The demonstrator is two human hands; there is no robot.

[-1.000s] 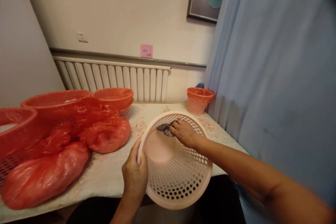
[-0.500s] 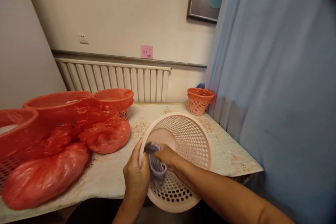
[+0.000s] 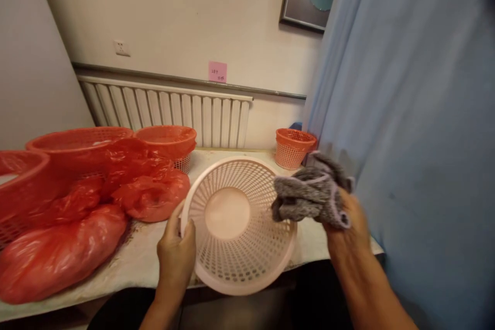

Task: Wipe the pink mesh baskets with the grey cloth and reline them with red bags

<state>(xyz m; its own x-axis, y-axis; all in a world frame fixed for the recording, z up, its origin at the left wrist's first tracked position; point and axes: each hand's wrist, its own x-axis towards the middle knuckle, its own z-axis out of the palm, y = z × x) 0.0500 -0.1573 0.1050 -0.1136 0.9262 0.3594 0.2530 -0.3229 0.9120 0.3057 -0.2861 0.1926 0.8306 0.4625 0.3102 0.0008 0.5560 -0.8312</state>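
A pale pink plastic basket (image 3: 228, 214) with perforated sides is tilted so that its open mouth faces me. My left hand (image 3: 177, 247) grips its rim on the left side, thumb inside and fingers outside. In my right hand (image 3: 350, 221) is a bunched grey cloth (image 3: 309, 191) with lilac edging, held up at the basket's right rim. Whether the cloth touches the rim, I cannot tell. Much of the right hand's fingers is hidden behind the cloth.
Several baskets lined with red plastic bags, one a round basket (image 3: 166, 136), crowd the table's left side. A bulging red bag (image 3: 65, 252) lies in front. A small orange basket (image 3: 293, 149) stands at the back right, beside a blue curtain (image 3: 417, 139). A radiator (image 3: 185, 116) runs behind.
My right hand has come out of the basket and moved right with the cloth. The basket has turned, showing its bottom more fully. My left hand stays on the rim, slightly further left.
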